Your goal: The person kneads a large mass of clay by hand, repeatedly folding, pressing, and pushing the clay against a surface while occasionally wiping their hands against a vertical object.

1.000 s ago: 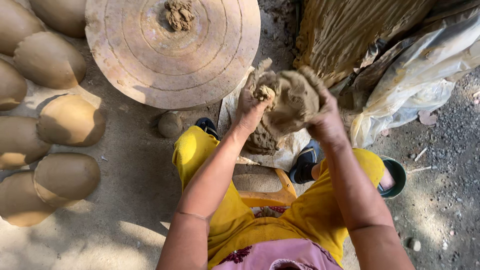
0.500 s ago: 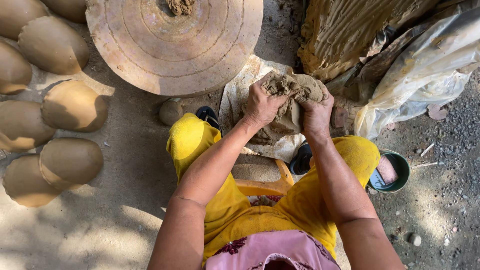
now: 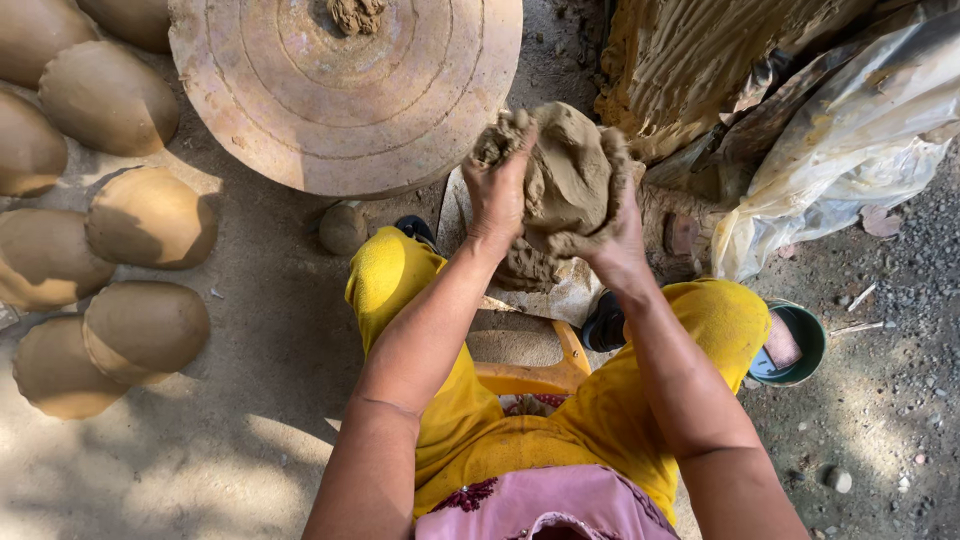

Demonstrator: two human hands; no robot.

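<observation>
Both hands grip one lump of wet grey clay (image 3: pixel 565 180), raised in front of the seated person, above the knees. The left hand (image 3: pixel 497 190) is closed on the lump's left side, fingers dug into a torn-up crest at the top; the right hand (image 3: pixel 612 232) cups the lower right side, fingers wrapped round it. The two-sided grip appears suited to carrying a soft, heavy mass that would sag from one hand.

Directly below the lump lies a smaller clay heap (image 3: pixel 525 268) on a pale sheet (image 3: pixel 575 295) on the ground. The round potter's wheel (image 3: pixel 345 90) sits just ahead to the left, a small clay dab (image 3: pixel 357 14) near its far edge. Formed domed clay pieces (image 3: pixel 145 325) are ranged along the left on the ground. A large ridged clay stock (image 3: pixel 700 60) under plastic sheeting (image 3: pixel 850 130) stands to the right, within reach. A green bowl (image 3: pixel 800 345) rests by the right knee.
</observation>
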